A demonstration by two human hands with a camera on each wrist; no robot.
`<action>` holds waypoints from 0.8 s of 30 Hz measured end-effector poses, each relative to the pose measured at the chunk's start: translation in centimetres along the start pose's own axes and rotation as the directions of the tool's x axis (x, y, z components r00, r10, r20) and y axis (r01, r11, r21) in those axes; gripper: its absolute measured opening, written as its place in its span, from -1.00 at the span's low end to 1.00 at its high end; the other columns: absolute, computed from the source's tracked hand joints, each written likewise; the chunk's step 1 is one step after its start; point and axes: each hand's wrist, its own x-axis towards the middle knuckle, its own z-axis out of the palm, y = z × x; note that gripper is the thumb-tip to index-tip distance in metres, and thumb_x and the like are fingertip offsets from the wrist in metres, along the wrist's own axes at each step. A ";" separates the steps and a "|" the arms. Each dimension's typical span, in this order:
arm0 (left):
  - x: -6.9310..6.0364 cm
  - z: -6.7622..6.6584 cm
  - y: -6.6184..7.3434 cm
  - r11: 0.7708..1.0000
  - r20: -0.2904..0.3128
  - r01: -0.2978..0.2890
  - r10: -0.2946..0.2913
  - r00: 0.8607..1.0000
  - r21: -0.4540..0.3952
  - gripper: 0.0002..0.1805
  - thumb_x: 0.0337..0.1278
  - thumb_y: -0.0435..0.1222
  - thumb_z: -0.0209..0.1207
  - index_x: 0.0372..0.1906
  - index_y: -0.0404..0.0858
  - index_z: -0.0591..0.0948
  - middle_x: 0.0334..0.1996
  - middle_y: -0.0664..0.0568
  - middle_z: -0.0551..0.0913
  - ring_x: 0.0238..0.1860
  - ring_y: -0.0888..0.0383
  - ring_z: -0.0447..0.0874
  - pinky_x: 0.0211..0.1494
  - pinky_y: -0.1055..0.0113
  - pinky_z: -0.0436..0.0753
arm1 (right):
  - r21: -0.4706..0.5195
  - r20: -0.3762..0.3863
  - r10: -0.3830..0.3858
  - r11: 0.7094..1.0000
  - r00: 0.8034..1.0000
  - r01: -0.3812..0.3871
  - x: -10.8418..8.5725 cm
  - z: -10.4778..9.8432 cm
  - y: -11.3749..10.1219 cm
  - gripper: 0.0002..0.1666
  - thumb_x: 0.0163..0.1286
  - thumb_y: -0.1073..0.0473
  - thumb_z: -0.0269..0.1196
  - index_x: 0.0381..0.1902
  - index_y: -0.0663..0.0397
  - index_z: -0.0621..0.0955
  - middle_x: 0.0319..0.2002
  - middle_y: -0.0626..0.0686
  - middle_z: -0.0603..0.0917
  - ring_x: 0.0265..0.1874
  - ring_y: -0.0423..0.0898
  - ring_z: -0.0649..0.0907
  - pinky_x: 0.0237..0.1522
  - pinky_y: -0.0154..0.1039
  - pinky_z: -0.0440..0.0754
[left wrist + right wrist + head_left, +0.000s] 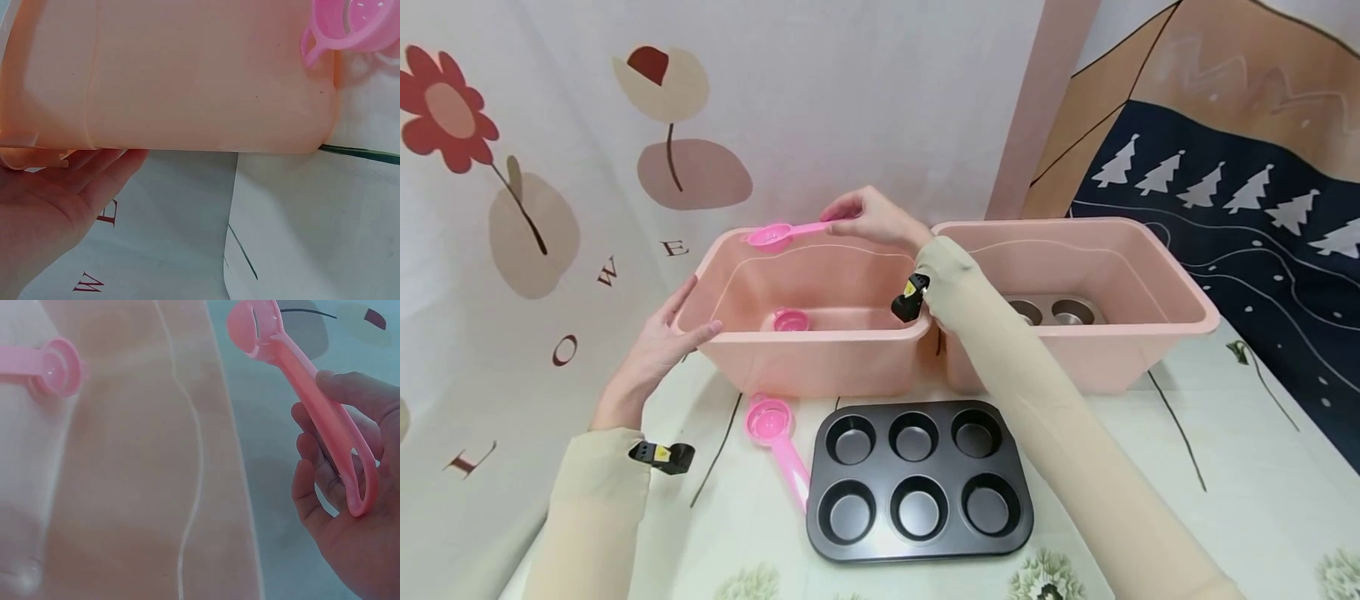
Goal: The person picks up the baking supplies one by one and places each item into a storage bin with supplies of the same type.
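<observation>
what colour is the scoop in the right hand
Pink; the scoop shows best in the right wrist view.

2 pk bins (805,367), 3 pk scoops (769,421), 2 muffin tins (917,467)

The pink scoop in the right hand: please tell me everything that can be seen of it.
The pink scoop looks like glossy plastic. It has a rounded bowl and a long handle with an elongated hole near its end. The right hand grips the handle between thumb and fingers. In the head view, the handle points right and the bowl overlaps the back rim of the left bin; contact is unclear.
</observation>
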 end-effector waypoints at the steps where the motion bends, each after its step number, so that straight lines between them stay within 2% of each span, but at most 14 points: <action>1: 0.0 0.0 0.0 1.000 0.000 0.000 0.000 1.000 0.002 -0.08 0.30 -0.19 0.17 0.56 0.06 -0.16 0.43 -0.30 0.11 0.25 -0.05 0.26 0.09 0.34 0.42 | 0.001 0.001 0.002 1.000 1.000 -0.002 0.0 0.1 0.2 -0.69 0.32 0.32 0.26 0.01 0.33 0.65 -0.12 0.16 0.70 -0.17 -0.08 0.63 -0.05 -0.35 0.54; 5: 0.0 0.1 -0.1 1.000 -0.005 -0.008 0.008 1.000 -0.013 -0.08 0.29 -0.20 0.17 0.56 0.04 -0.14 0.43 -0.32 0.10 0.22 -0.01 0.26 -0.03 0.53 0.42 | -0.009 0.009 0.012 1.000 1.000 -0.011 -0.2 0.6 0.8 -0.70 0.32 0.31 0.27 0.00 0.31 0.66 -0.13 0.15 0.70 -0.19 -0.08 0.63 -0.08 -0.33 0.55; 8: 0.0 0.2 -0.1 1.000 -0.012 -0.016 0.016 1.000 -0.023 -0.09 0.29 -0.21 0.17 0.56 0.02 -0.13 0.43 -0.35 0.08 0.20 0.03 0.28 -0.07 0.60 0.41 | -0.033 0.021 0.018 0.999 1.000 -0.018 -0.2 0.9 1.1 -0.72 0.31 0.32 0.28 -0.03 0.32 0.67 -0.18 0.14 0.71 -0.23 -0.10 0.62 -0.12 -0.34 0.54; 15: -0.3 0.1 -0.3 0.999 -0.016 -0.024 0.023 1.000 -0.028 -0.09 0.29 -0.24 0.18 0.56 -0.01 -0.11 0.43 -0.36 0.08 0.21 0.08 0.29 -0.07 0.62 0.44 | -0.048 0.058 0.039 0.998 0.998 -0.036 -0.2 1.5 1.4 -0.73 0.27 0.36 0.29 -0.07 0.36 0.67 -0.25 0.17 0.71 -0.30 -0.12 0.61 -0.18 -0.37 0.54; 24: -0.2 0.1 -0.2 0.999 -0.023 -0.042 0.041 0.999 -0.035 -0.11 0.30 -0.25 0.17 0.56 -0.01 -0.10 0.44 -0.36 0.04 0.24 0.04 0.27 -0.06 0.62 0.43 | -0.046 0.080 0.068 0.997 0.994 -0.065 -0.2 1.3 1.8 -0.70 0.24 0.35 0.33 -0.07 0.39 0.66 -0.22 0.18 0.72 -0.24 -0.08 0.65 -0.12 -0.35 0.55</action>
